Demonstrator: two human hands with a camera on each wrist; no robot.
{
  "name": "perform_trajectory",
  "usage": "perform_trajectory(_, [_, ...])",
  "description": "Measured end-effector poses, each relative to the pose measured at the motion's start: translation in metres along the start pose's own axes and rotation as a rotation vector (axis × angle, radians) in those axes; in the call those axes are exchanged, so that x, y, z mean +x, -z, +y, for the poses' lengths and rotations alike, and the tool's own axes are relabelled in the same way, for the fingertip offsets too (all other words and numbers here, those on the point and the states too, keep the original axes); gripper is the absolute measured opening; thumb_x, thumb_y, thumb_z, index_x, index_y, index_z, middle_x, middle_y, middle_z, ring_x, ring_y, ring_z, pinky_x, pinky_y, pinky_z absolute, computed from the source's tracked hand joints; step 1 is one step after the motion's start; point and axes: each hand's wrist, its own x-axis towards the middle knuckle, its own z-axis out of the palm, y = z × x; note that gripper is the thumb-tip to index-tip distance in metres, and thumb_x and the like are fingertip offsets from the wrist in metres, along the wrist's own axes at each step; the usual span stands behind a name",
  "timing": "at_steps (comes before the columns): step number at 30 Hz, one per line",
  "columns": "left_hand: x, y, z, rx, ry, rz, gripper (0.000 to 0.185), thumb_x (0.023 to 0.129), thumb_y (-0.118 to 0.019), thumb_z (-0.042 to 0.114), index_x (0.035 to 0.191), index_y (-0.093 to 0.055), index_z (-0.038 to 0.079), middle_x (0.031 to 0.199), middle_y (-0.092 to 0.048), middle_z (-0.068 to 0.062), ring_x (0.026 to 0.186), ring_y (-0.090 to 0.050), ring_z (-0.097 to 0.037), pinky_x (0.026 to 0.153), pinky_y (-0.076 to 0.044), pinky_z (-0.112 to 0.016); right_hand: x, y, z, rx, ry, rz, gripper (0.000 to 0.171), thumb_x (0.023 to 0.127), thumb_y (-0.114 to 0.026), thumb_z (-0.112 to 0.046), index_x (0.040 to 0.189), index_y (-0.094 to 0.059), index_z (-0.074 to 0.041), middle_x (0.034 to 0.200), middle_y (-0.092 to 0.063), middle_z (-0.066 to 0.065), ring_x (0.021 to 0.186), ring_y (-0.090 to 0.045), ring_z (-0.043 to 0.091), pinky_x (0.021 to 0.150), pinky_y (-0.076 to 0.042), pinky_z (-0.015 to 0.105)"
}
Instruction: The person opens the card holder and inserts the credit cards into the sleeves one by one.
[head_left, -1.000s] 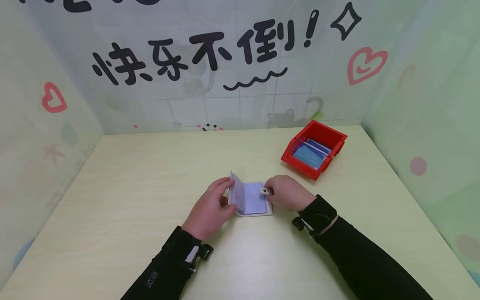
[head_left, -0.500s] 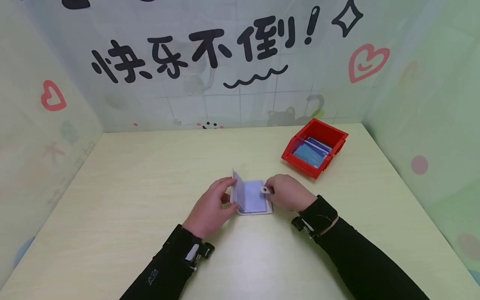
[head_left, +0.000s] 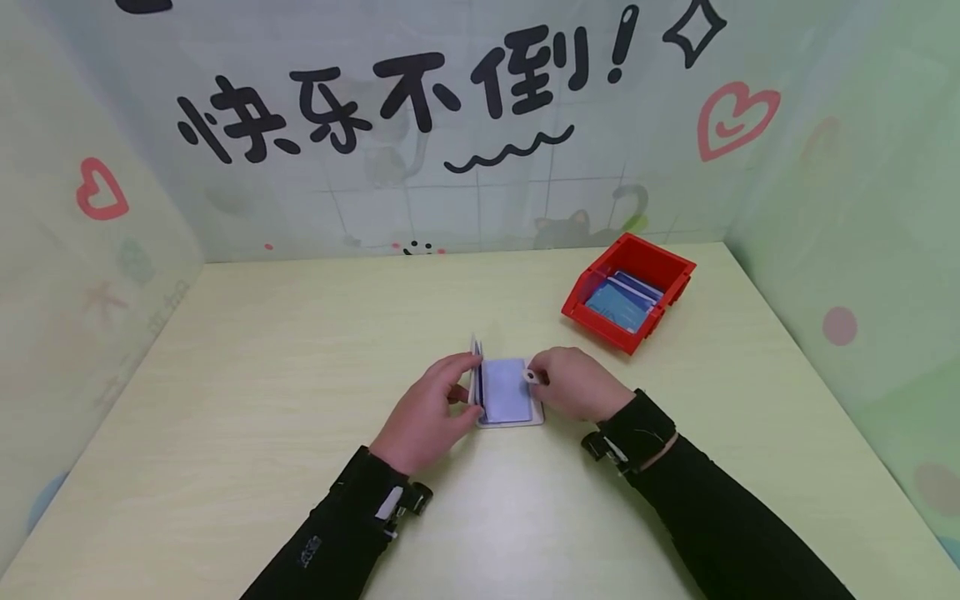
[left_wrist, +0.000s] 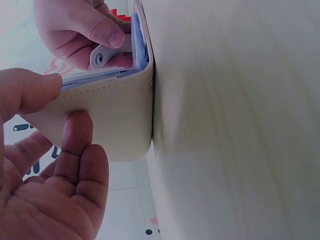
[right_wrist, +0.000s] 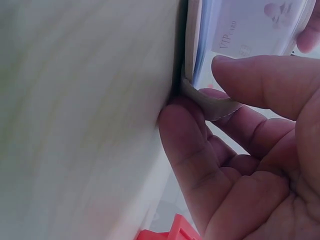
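Observation:
A cream card holder (head_left: 507, 390) with clear plastic sleeves lies partly open on the table, its back half flat and its front cover (left_wrist: 117, 107) standing nearly upright. My left hand (head_left: 431, 410) pinches that cover and the sleeves, thumb over the edge and fingers behind, as the left wrist view shows. On the opposite side, my right hand (head_left: 576, 385) pinches the closing strap (right_wrist: 212, 105) between thumb and fingers. The strap's metal snap (left_wrist: 99, 59) faces out in the left wrist view. A card printed "VIP CARD" (right_wrist: 245, 25) shows through a sleeve in the right wrist view.
A red plastic bin (head_left: 613, 337) stands at the back right of the pale wooden table (head_left: 300, 350), with several blue cards (head_left: 621, 302) inside. Printed wall panels (head_left: 337, 200) border the table at the back and both sides.
My left hand has moved slightly right, swinging the front cover and sleeves from leaning left to nearly upright. My right hand keeps its pinch on the strap. The head view has tilted slightly.

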Motion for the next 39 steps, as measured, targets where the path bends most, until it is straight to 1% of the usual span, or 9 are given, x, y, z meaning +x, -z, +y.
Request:
perform_trajectory(9, [0.002, -0.002, 0.002, 0.027, -0.019, -0.022, 0.069, 0.096, -0.076, 0.010, 0.158, -0.048, 0.018, 0.160, -0.048, 0.000, 0.106, -0.067, -0.018, 0.079, -0.059, -0.024, -0.003, 0.002, 0.002, 0.005, 0.027, 0.023, 0.040, 0.102, -0.070, -0.024, 0.139, -0.069, -0.008, 0.123, -0.072, 0.007, 0.103, -0.063, 0.022, 0.102, -0.058, 0.042])
perform_trajectory(14, [0.003, -0.003, 0.005, 0.083, 0.009, -0.071, 0.075, 0.098, -0.076, 0.019, 0.163, -0.040, 0.026, 0.160, -0.051, 0.002, 0.109, -0.069, -0.017, 0.082, -0.060, -0.027, -0.005, 0.006, 0.002, 0.047, 0.033, 0.019, 0.040, 0.103, -0.069, -0.023, 0.140, -0.068, -0.009, 0.126, -0.073, 0.007, 0.106, -0.065, 0.022, 0.105, -0.057, 0.044])
perform_trajectory(16, [0.004, -0.005, 0.006, 0.119, 0.026, -0.086, 0.075, 0.098, -0.075, 0.023, 0.164, -0.039, 0.025, 0.159, -0.053, 0.002, 0.110, -0.068, -0.016, 0.085, -0.059, -0.030, -0.006, 0.008, 0.003, 0.061, 0.037, 0.014, 0.039, 0.103, -0.068, -0.022, 0.140, -0.068, -0.009, 0.126, -0.073, 0.007, 0.106, -0.066, 0.022, 0.103, -0.058, 0.043])
perform_trajectory(19, [0.008, -0.008, 0.007, 0.199, 0.032, -0.104, 0.070, 0.099, -0.073, 0.028, 0.162, -0.043, 0.016, 0.156, -0.056, -0.002, 0.114, -0.066, -0.019, 0.095, -0.058, -0.035, -0.006, 0.011, 0.004, 0.072, 0.039, 0.015, 0.039, 0.103, -0.068, -0.021, 0.141, -0.068, -0.009, 0.127, -0.073, 0.007, 0.105, -0.066, 0.022, 0.102, -0.058, 0.042])
perform_trajectory(23, [0.015, -0.011, 0.009, 0.354, -0.004, -0.129, 0.060, 0.101, -0.069, 0.032, 0.154, -0.054, 0.007, 0.153, -0.056, -0.010, 0.131, -0.062, -0.026, 0.111, -0.052, -0.042, -0.006, 0.011, 0.004, 0.071, 0.041, 0.034, 0.040, 0.103, -0.068, -0.021, 0.141, -0.068, -0.010, 0.130, -0.074, 0.007, 0.108, -0.067, 0.023, 0.101, -0.058, 0.041])
perform_trajectory(26, [0.020, -0.014, 0.011, 0.480, -0.030, -0.155, 0.056, 0.103, -0.066, 0.036, 0.150, -0.058, 0.006, 0.155, -0.054, -0.013, 0.141, -0.057, -0.031, 0.117, -0.047, -0.045, -0.006, 0.009, 0.003, 0.086, 0.022, 0.058, 0.039, 0.103, -0.070, -0.023, 0.139, -0.070, -0.010, 0.131, -0.074, 0.007, 0.111, -0.068, 0.024, 0.101, -0.059, 0.041])
perform_trajectory(30, [0.028, -0.016, 0.011, 0.574, -0.038, -0.179, 0.048, 0.103, -0.065, 0.035, 0.145, -0.064, 0.011, 0.160, -0.051, -0.012, 0.142, -0.056, -0.037, 0.118, -0.046, -0.050, -0.005, 0.006, -0.001, 0.080, 0.017, 0.112, 0.030, 0.100, -0.073, -0.022, 0.128, -0.077, -0.010, 0.117, -0.078, 0.006, 0.102, -0.070, 0.022, 0.095, -0.060, 0.038])
perform_trajectory(35, [0.036, -0.017, 0.011, 0.627, -0.027, -0.181, 0.044, 0.101, -0.069, 0.036, 0.140, -0.067, 0.017, 0.159, -0.053, -0.008, 0.138, -0.060, -0.038, 0.113, -0.049, -0.053, -0.003, 0.000, -0.011, -0.021, 0.037, 0.132, 0.022, 0.098, -0.076, -0.024, 0.115, -0.082, -0.012, 0.102, -0.079, 0.003, 0.090, -0.067, 0.020, 0.090, -0.060, 0.036])
perform_trajectory(39, [0.040, -0.019, 0.013, 0.679, -0.035, -0.184, 0.048, 0.099, -0.071, 0.039, 0.142, -0.065, 0.019, 0.157, -0.055, -0.007, 0.133, -0.062, -0.037, 0.109, -0.052, -0.053, -0.003, -0.004, -0.017, -0.170, 0.110, 0.142, 0.019, 0.097, -0.077, -0.020, 0.111, -0.083, -0.010, 0.098, -0.079, 0.006, 0.088, -0.068, 0.022, 0.092, -0.060, 0.038])
